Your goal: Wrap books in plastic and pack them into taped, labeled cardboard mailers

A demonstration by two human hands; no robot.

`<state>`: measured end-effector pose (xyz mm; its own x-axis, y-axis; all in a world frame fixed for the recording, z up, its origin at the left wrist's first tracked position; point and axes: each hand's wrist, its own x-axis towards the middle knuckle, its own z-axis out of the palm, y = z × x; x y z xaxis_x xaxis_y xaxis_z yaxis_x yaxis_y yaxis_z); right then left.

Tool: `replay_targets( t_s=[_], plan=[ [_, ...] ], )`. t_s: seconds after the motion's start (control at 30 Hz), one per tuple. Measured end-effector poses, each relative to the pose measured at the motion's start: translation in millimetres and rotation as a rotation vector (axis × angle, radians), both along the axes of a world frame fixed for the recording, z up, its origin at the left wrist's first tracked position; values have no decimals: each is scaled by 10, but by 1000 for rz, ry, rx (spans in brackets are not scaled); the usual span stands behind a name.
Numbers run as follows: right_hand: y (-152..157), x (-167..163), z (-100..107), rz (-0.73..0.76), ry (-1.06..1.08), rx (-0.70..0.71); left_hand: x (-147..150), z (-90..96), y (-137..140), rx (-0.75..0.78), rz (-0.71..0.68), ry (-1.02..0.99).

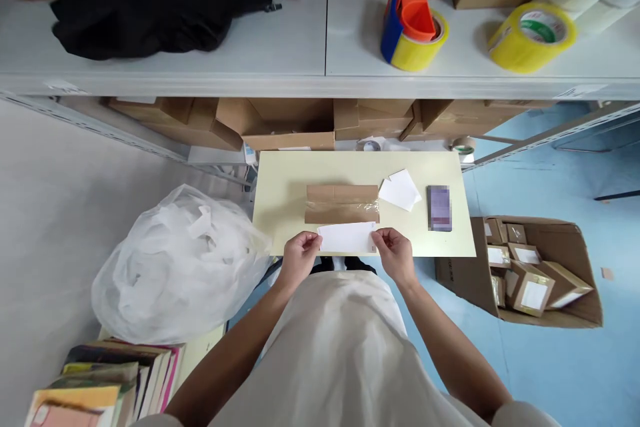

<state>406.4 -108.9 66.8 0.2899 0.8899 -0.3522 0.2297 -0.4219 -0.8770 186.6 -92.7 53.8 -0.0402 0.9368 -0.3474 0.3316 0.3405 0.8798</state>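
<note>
A white paper label [346, 238] is stretched between my two hands near the front edge of the pale yellow table [280, 177]. My left hand [301, 255] pinches its left end between thumb and fingers. At the other end, my right hand [395, 253] grips the right edge in the same way. Just beyond the label lies a brown cardboard box [343, 193], with shiny clear tape along its top. To its right rest several white paper pieces [401, 189], overlapping one another. Farther right is a purple phone-shaped item [439, 208], its surface blurred.
A tape dispenser [413, 23] and a yellow tape roll [535, 37] stand on the grey shelf [280, 47]. A large carton [560, 253] of small labelled boxes is on the floor at right. Left are a plastic bag [175, 267] of white material and books [120, 373].
</note>
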Motion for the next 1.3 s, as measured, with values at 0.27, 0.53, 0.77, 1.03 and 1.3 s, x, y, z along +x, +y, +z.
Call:
replay_targets(
  t_s=[0.27, 0.53, 0.77, 1.03, 1.3],
  plan=[
    [398, 5, -374, -12, -76, -9, 18, -6, 581, 114, -167, 386],
    [726, 42, -480, 76, -364, -28, 98, -183, 914, -66, -177, 414],
    [767, -2, -491, 123, -494, -64, 123, -240, 902, -24, -181, 520],
    [780, -37, -523, 168, -732, -113, 114, -212, 1001, -110, -184, 700],
    [672, 74, -526, 281, -798, 324, 43, -174, 904, 411, -358, 725]
  ],
)
